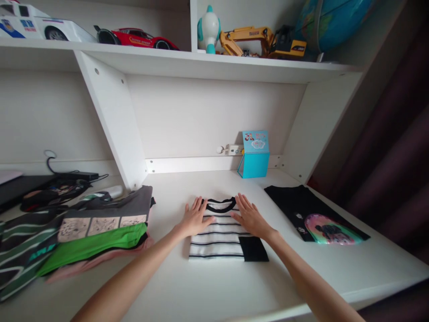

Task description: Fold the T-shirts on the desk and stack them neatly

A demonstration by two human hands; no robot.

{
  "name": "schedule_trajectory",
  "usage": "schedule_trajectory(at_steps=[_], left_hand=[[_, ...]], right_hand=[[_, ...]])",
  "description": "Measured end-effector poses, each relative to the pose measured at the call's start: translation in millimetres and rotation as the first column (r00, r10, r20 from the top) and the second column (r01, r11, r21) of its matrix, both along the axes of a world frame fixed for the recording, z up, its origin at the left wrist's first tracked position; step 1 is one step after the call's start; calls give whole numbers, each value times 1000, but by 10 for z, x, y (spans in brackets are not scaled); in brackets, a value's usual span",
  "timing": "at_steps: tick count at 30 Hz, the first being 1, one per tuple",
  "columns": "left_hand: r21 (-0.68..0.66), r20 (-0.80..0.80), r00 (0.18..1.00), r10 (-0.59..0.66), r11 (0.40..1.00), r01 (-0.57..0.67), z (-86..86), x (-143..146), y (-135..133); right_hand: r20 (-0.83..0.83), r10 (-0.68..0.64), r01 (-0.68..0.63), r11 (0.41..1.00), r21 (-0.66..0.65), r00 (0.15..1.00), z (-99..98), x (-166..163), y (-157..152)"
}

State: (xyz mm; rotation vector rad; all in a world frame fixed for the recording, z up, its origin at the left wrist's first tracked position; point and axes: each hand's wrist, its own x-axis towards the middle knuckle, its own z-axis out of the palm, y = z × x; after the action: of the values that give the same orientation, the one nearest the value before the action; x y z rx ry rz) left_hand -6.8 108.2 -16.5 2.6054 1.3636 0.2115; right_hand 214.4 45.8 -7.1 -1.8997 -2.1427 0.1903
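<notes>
Head view: white table [208, 288] in front of you, pale back panel behind it, upright divider [109, 112] left of center. Shelf [231, 66] above carries, left to right, a white toy vehicle [63, 29], red toy car [137, 38], white-and-teal toy [210, 29], yellow toy excavator [254, 36] and globe [335, 22]. Dark purple curtain [385, 179] at far right. Power socket [233, 150] low on the back panel; blue calendar [256, 163] stands just beside it.

Striped shirt [217, 245], white with black stripes, lies flat and folded mid-table, between your two hands. Black collar points away from you, toward the back panel; hem faces you. Neck-to-hem axis runs front to back, roughly square to the table's front edge; stripes go left-right. Can't tell at this slant if that axis is the longer one. Black block at its near right corner.

Your left hand [195, 220] rests palm down on the left shoulder, your right hand [250, 218] on the right shoulder. Grip on both: fingers extended, flat, clamped on nothing.

To your left, overlapping garments: dark striped [27, 241], gray [134, 203], green [114, 241]; cables [67, 188] behind. To your right, a black shirt [288, 201] with a colorful print, lying at an angle.
</notes>
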Motion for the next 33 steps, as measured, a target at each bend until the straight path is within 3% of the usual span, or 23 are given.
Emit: schedule_trajectory(at_steps=[3,5,8,12,19,24,27,29,33], left_hand=[[-40,7,1000,6,999,-5,-5,28,51],[-56,10,1000,13,998,-12,41,-3,55],[7,42,993,114,993,-114,138,-121,-14],[66,30,981,192,979,-194,211,-275,-181],[-116,187,966,177,981,-157,260,-230,-311],[-245,246,957,151,965,-89,282,-291,-398],[-298,265,938,224,944,-141,241,-310,-458],[-387,358,886,296,910,-148,210,-274,-503],[-605,520,745,417,796,-23,210,-56,-562]], right_hand=[[16,6,-4,995,-95,1000,-181,146,242],[17,-22,23,997,-79,1000,-196,185,242],[23,-124,124,992,-3,992,-113,249,84],[-31,-183,181,981,-66,983,-24,328,-175],[-205,-306,280,949,-147,930,-66,320,-183],[-213,-242,209,963,-169,947,-34,345,-160],[-225,-174,144,979,-142,959,15,323,-196],[-239,-142,118,987,-111,961,29,314,-221],[-365,-81,76,997,-29,927,-5,419,-251]])
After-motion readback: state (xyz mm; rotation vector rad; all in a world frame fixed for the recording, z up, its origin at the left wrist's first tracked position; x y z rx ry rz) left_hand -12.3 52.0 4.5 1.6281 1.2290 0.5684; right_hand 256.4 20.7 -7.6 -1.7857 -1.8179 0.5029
